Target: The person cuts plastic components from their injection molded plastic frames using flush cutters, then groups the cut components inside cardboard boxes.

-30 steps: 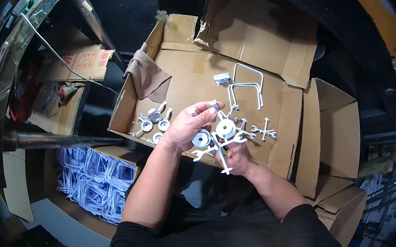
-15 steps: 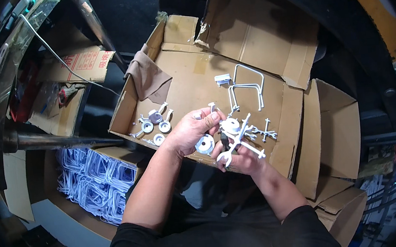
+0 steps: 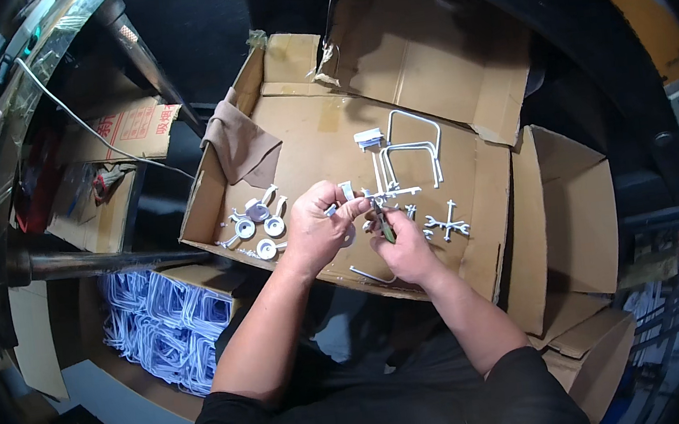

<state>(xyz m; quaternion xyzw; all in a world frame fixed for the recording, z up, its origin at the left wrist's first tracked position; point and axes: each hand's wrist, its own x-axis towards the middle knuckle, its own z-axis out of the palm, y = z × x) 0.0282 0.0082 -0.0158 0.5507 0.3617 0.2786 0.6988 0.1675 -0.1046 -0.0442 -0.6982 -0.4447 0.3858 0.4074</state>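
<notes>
My left hand [image 3: 320, 226] is closed on a white plastic part [image 3: 346, 190], pinching it with thumb and fingers. From its fingertips a thin white plastic stem [image 3: 400, 192] points right. My right hand [image 3: 407, 253] is wrapped round a small hand tool with green-and-dark handles [image 3: 388, 228], which looks like cutting nippers. Its tip meets the white plastic at the left fingertips; the jaws are mostly hidden. Left of my hands lie several white cup-shaped parts with arms [image 3: 266, 249]. To the right rests a branched white plastic runner [image 3: 446, 222].
The work lies in a shallow cardboard box [image 3: 333, 155] with raised walls. It also holds bent white wire frames [image 3: 415, 148], a small white block [image 3: 367, 138] and a brown cloth [image 3: 241, 144]. A carton full of white wire frames [image 3: 169, 325] stands lower left; open cartons [image 3: 575, 212] stand right.
Both hands have come together, the right moving up toward the left fingertips. The large cross-shaped white piece in my right hand no longer shows there. The view has shifted slightly.
</notes>
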